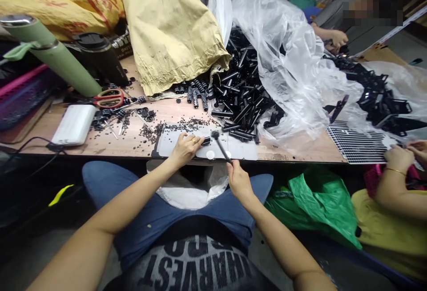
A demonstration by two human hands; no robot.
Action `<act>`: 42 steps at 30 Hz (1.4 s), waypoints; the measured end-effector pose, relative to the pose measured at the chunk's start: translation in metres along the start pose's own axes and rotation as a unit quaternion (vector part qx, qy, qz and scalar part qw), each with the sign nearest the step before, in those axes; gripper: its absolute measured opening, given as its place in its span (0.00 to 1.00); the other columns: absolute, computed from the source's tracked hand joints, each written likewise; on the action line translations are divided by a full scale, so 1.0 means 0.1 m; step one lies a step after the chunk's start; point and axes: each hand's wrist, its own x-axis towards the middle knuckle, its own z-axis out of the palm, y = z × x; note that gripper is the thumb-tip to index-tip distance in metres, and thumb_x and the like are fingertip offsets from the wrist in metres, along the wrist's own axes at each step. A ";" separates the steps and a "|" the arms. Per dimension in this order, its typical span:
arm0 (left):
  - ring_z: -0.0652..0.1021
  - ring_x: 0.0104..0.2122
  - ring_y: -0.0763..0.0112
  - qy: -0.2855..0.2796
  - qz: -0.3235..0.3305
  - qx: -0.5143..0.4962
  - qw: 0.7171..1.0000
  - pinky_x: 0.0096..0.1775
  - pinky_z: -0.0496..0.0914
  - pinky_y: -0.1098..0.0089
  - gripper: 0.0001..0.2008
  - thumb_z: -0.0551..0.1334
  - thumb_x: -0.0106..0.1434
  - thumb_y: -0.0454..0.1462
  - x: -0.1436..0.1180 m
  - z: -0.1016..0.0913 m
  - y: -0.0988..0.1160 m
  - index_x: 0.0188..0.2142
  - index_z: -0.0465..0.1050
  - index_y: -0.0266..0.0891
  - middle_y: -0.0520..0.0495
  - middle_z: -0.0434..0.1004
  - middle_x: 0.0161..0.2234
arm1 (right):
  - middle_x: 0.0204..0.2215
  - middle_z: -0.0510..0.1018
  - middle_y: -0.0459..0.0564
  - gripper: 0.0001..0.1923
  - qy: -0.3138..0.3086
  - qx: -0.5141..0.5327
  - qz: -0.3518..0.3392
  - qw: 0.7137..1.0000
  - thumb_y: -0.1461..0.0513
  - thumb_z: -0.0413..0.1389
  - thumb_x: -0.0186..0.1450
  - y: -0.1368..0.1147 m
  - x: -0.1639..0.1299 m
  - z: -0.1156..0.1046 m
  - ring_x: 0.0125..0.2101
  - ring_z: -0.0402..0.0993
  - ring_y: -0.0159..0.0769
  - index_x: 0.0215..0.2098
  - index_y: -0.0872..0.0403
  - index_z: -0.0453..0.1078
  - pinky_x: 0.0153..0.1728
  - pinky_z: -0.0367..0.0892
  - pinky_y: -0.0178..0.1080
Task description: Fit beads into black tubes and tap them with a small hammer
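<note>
My left hand is closed around a short black tube, which lies against a light grey plate at the table's front edge. In my right hand is the handle of a small black hammer. The hammer's dark head is just right of the tube's end, and I cannot tell whether they touch. Behind the plate lies a heap of shiny black tubes. Several ridged black pieces spill from a tan sack. Tiny dark bits are scattered around the plate.
At the left are red-handled scissors, a white box, a green bottle and a dark tumbler. Clear plastic sheeting covers the right side. A co-worker's hands are by a striped sheet; another person's hand is farther back.
</note>
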 end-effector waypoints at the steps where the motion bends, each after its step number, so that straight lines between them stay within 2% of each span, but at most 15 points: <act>1: 0.74 0.46 0.56 0.001 -0.007 -0.004 1.000 0.51 0.59 0.51 0.17 0.52 0.69 0.35 0.00 0.02 0.00 0.56 0.69 0.39 0.36 0.76 0.47 | 0.28 0.76 0.52 0.17 -0.017 -0.014 0.008 1.000 0.54 0.39 0.72 0.00 -0.03 0.00 0.27 0.74 0.42 0.41 0.53 0.64 0.28 0.58 0.37; 3: 0.74 0.46 0.57 0.004 -0.018 -0.022 1.000 0.50 0.61 0.52 0.17 0.52 0.69 0.36 -0.01 0.06 -0.02 0.55 0.70 0.37 0.35 0.75 0.47 | 0.26 0.75 0.50 0.17 -0.028 0.000 0.011 1.000 0.53 0.38 0.72 -0.02 -0.06 -0.04 0.25 0.73 0.42 0.40 0.52 0.64 0.27 0.57 0.37; 7: 0.72 0.44 0.59 0.023 -0.038 -0.088 0.995 0.46 0.67 0.59 0.19 0.54 0.68 0.37 -0.01 0.16 -0.08 0.56 0.69 0.35 0.36 0.73 0.43 | 0.24 0.73 0.46 0.18 0.017 0.132 -0.006 0.991 0.47 0.41 0.70 -0.17 0.07 -0.13 0.26 0.72 0.40 0.38 0.50 0.64 0.28 0.60 0.37; 12: 0.72 0.38 0.62 0.037 -0.031 -0.103 0.994 0.42 0.67 0.61 0.17 0.53 0.69 0.37 -0.01 0.21 -0.09 0.54 0.72 0.38 0.39 0.73 0.38 | 0.30 0.76 0.47 0.16 0.009 0.229 0.011 0.973 0.47 0.51 0.65 -0.40 0.47 0.06 0.32 0.73 0.38 0.35 0.51 0.64 0.34 0.64 0.37; 15: 0.72 0.39 0.61 0.020 -0.029 -0.050 0.998 0.41 0.66 0.61 0.18 0.51 0.69 0.33 -0.03 0.17 -0.03 0.54 0.71 0.38 0.37 0.74 0.42 | 0.24 0.73 0.45 0.19 0.002 0.210 0.011 0.978 0.46 0.43 0.68 -0.37 0.45 0.13 0.27 0.71 0.37 0.31 0.49 0.61 0.31 0.63 0.36; 19: 0.74 0.41 0.59 -0.018 -0.028 0.021 0.999 0.43 0.63 0.57 0.21 0.50 0.66 0.29 -0.06 0.08 0.07 0.56 0.69 0.39 0.36 0.75 0.45 | 0.25 0.73 0.48 0.19 0.039 0.092 -0.004 0.995 0.50 0.37 0.72 -0.14 0.15 0.08 0.26 0.71 0.39 0.36 0.50 0.62 0.29 0.59 0.37; 22: 0.74 0.44 0.56 -0.030 -0.040 0.036 0.998 0.48 0.62 0.52 0.21 0.47 0.68 0.30 -0.05 0.05 0.20 0.57 0.67 0.36 0.35 0.75 0.46 | 0.24 0.73 0.50 0.17 -0.015 -0.010 0.016 1.000 0.53 0.37 0.72 -0.06 -0.01 -0.02 0.24 0.71 0.41 0.36 0.51 0.63 0.27 0.56 0.37; 24: 0.72 0.51 0.53 -0.033 -0.043 0.040 0.998 0.55 0.57 0.49 0.21 0.48 0.70 0.33 -0.03 0.07 0.32 0.59 0.65 0.32 0.32 0.73 0.51 | 0.23 0.73 0.49 0.18 -0.019 -0.021 0.009 1.000 0.52 0.37 0.72 -0.14 -0.06 -0.11 0.24 0.71 0.40 0.36 0.51 0.63 0.26 0.55 0.36; 27: 0.58 0.64 0.47 -0.050 -0.052 0.061 0.996 0.63 0.46 0.48 0.30 0.51 0.69 0.45 -0.01 0.13 0.51 0.62 0.58 0.24 0.27 0.59 0.62 | 0.24 0.75 0.49 0.21 0.046 0.030 -0.046 0.997 0.50 0.35 0.72 -0.37 -0.13 -0.22 0.23 0.71 0.39 0.41 0.52 0.65 0.26 0.57 0.36; 29: 0.51 0.66 0.45 -0.073 -0.065 0.079 0.992 0.64 0.43 0.49 0.37 0.51 0.67 0.49 -0.01 0.17 0.59 0.64 0.53 0.19 0.25 0.52 0.64 | 0.26 0.76 0.50 0.22 0.069 0.057 -0.091 0.992 0.50 0.35 0.73 -0.53 -0.16 -0.22 0.24 0.72 0.38 0.44 0.53 0.65 0.27 0.59 0.35; 31: 0.49 0.66 0.45 -0.087 -0.067 0.086 0.990 0.64 0.43 0.49 0.37 0.50 0.67 0.48 -0.03 0.21 0.60 0.64 0.51 0.17 0.24 0.51 0.65 | 0.29 0.77 0.52 0.22 0.042 0.039 -0.117 0.991 0.51 0.35 0.73 -0.62 -0.16 -0.12 0.26 0.73 0.37 0.44 0.54 0.66 0.28 0.60 0.35; 34: 0.52 0.66 0.44 -0.086 -0.058 0.080 0.991 0.64 0.46 0.50 0.35 0.50 0.66 0.42 -0.02 0.23 0.54 0.65 0.49 0.17 0.24 0.50 0.65 | 0.32 0.79 0.53 0.20 -0.059 -0.042 -0.102 0.992 0.53 0.38 0.73 -0.65 -0.11 0.06 0.29 0.76 0.39 0.43 0.54 0.66 0.29 0.60 0.35; 36: 0.56 0.64 0.43 -0.079 -0.055 0.066 0.993 0.63 0.50 0.51 0.34 0.52 0.66 0.42 0.01 0.21 0.49 0.64 0.51 0.16 0.23 0.53 0.64 | 0.33 0.79 0.53 0.18 -0.086 -0.055 -0.086 0.991 0.54 0.38 0.73 -0.63 -0.08 0.11 0.31 0.76 0.40 0.45 0.53 0.66 0.30 0.59 0.35; 39: 0.66 0.59 0.48 -0.078 -0.078 0.039 0.993 0.58 0.60 0.53 0.27 0.50 0.67 0.37 0.09 0.09 0.46 0.61 0.58 0.20 0.25 0.65 0.57 | 0.32 0.79 0.51 0.19 -0.044 -0.029 -0.074 0.996 0.53 0.36 0.74 -0.58 -0.02 0.03 0.29 0.76 0.39 0.42 0.52 0.65 0.29 0.58 0.35; 42: 0.75 0.46 0.55 -0.128 -0.118 0.006 0.985 0.46 0.69 0.59 0.19 0.48 0.66 0.29 0.10 -0.11 0.51 0.53 0.70 0.30 0.33 0.75 0.44 | 0.28 0.77 0.49 0.21 0.002 -0.046 -0.046 0.998 0.52 0.36 0.74 -0.45 0.09 -0.09 0.27 0.74 0.38 0.39 0.52 0.65 0.28 0.55 0.35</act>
